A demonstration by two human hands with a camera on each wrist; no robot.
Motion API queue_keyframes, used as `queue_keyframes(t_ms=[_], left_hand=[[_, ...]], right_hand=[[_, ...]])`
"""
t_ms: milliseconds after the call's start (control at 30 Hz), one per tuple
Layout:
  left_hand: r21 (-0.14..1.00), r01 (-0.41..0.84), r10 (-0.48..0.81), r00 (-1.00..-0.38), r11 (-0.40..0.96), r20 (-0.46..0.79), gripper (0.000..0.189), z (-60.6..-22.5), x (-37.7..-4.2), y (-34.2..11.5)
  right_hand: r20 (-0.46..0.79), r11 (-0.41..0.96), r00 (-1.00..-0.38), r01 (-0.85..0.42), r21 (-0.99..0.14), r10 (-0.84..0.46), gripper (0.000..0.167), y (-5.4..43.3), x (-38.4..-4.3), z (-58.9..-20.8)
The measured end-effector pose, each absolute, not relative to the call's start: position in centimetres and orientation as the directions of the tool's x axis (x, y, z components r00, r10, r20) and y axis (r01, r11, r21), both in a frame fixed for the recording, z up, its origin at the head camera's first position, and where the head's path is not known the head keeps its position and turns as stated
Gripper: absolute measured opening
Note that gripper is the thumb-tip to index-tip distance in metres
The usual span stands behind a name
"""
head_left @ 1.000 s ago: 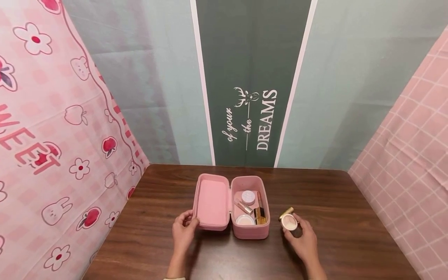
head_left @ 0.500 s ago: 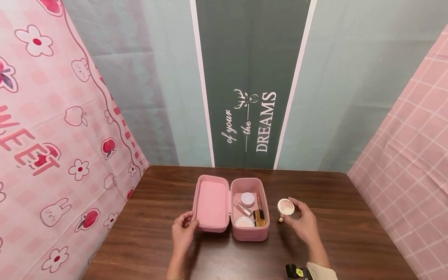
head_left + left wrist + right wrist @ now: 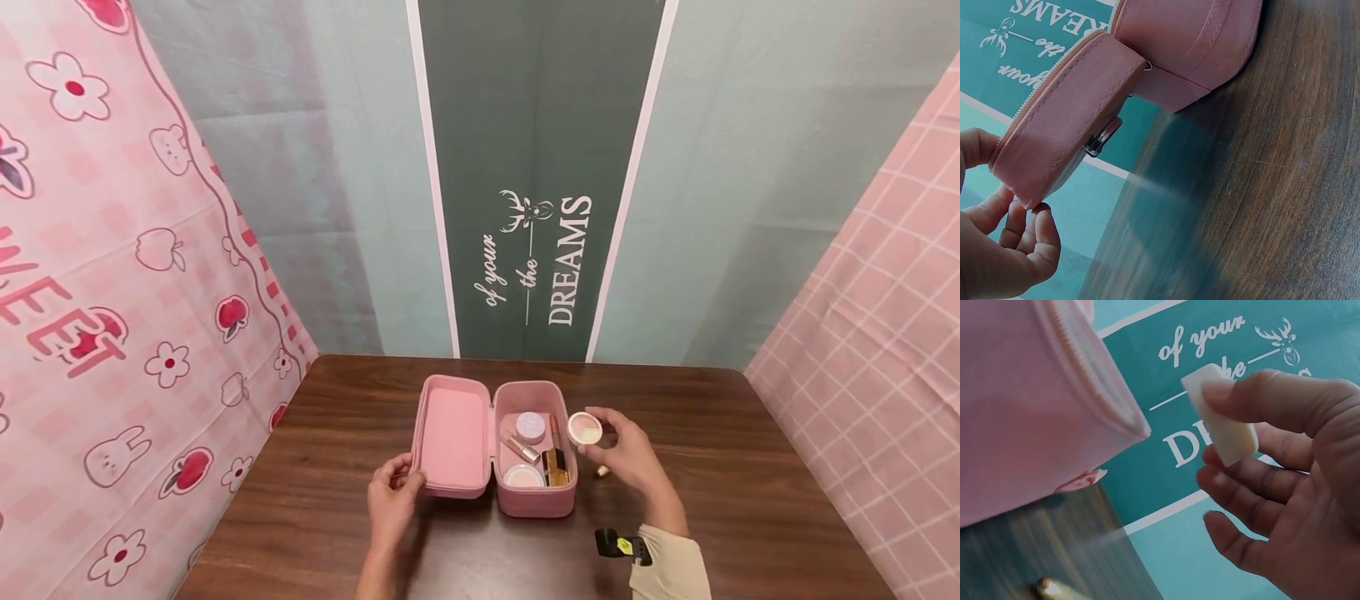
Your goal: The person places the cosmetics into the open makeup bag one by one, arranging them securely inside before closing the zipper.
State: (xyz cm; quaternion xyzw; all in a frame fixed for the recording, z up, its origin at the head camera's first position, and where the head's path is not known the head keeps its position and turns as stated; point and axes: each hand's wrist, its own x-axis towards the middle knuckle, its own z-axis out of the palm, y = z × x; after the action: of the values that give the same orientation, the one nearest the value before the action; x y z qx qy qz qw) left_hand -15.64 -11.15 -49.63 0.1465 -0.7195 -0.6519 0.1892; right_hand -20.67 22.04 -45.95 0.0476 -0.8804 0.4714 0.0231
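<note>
A pink zippered makeup case (image 3: 536, 502) stands on the table with its lid (image 3: 453, 433) folded out to the left. My left hand (image 3: 395, 500) grips the lid's near left corner between thumb and fingers; the left wrist view shows the lid (image 3: 1066, 112) held above the table. My right hand (image 3: 626, 450) pinches a round, pale powder compact (image 3: 584, 429) at the case's right rim. Edge-on in the right wrist view, the compact (image 3: 1219, 415) sits between thumb and fingers. Inside the case lie a white round container (image 3: 530, 427), a lipstick tube (image 3: 522, 449) and a black-and-gold item (image 3: 556, 467).
A small gold tube (image 3: 602, 471) lies on the wooden table (image 3: 720, 467) right of the case, partly behind my right hand. Another pale round compact (image 3: 524, 476) is at the case's near end. Printed cloths (image 3: 360, 183) hang around the table.
My right hand has lifted the compact and carried it left, up to the case's right rim. The gold tube stays behind on the table. My left hand keeps its grip on the lid.
</note>
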Motion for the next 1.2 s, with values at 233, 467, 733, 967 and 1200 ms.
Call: queue_keyframes(t_ms=[233,467,733,967,1200], left_hand=[[0.992,0.046,-0.460,-0.883,0.119,0.096,0.028,-50.9,-16.2,-11.5],[0.991,0.063,-0.467,-0.877,0.116,0.110,0.027,-50.7,-16.3,-11.6],[0.992,0.069,-0.462,-0.880,0.109,0.112,0.027,-50.8,-16.3,-11.5],[0.992,0.064,-0.465,-0.879,0.104,0.106,0.026,-50.9,-16.3,-11.5],[0.992,0.064,-0.458,-0.883,0.106,0.105,0.027,-51.0,-16.3,-11.4]], right_hand=[[0.018,0.511,-0.992,-0.080,-0.856,-0.126,0.056,21.4,-21.9,-45.2],[0.019,0.499,-0.985,-0.103,-0.860,-0.170,0.054,20.7,-22.9,-45.0],[0.048,0.548,-0.974,-0.164,-0.820,-0.220,0.050,19.8,-24.1,-45.1],[0.053,0.593,-0.981,-0.156,-0.790,-0.188,0.048,18.9,-25.3,-45.2],[0.031,0.653,-0.982,-0.147,-0.743,-0.185,0.048,17.9,-26.9,-45.5]])
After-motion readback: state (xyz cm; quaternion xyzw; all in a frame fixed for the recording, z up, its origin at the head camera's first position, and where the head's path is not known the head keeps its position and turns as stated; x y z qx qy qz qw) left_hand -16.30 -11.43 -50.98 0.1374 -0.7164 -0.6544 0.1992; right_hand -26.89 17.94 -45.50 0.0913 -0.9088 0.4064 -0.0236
